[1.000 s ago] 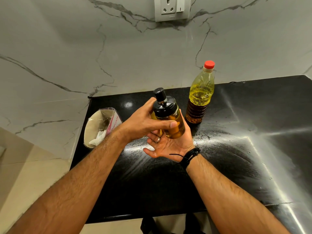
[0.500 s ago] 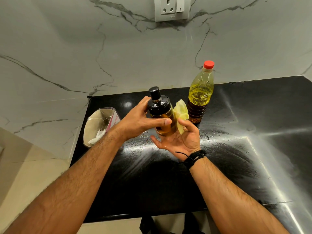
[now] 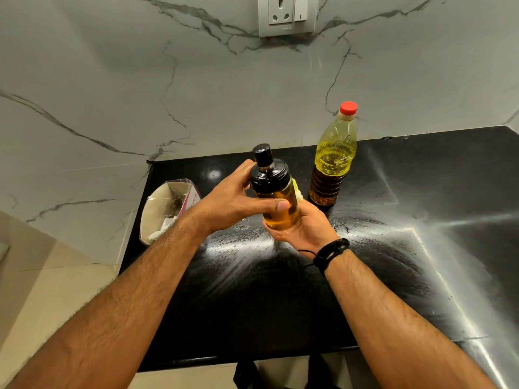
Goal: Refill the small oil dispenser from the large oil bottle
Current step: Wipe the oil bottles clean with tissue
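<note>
- Setting: black stone counter (image 3: 365, 290) against a white veined marble wall, with a socket plate (image 3: 287, 14) above. The counter surface shows wet, streaky smears.
- A paper-lined container (image 3: 165, 209) sits at the counter's left end.
- Large oil bottle (image 3: 332, 158): upright on the counter near the wall, red cap (image 3: 348, 108) on, roughly half full.
- Small oil dispenser (image 3: 276, 195): held above the counter just left of the large bottle, black lid fitted, amber oil visible in its lower part.
- Progress, as judged: both vessels are closed, so either pouring has not begun or it is finished and the dispenser is being wiped. The view cannot settle which.
- Left hand (image 3: 233, 200): fingers and thumb wrapped round the dispenser body, firm grip.
- Right hand (image 3: 306, 228): cupped under and behind the dispenser base, supporting it; a yellow cloth (image 3: 296, 189) shows behind the glass, apparently pressed there by this hand.
</note>
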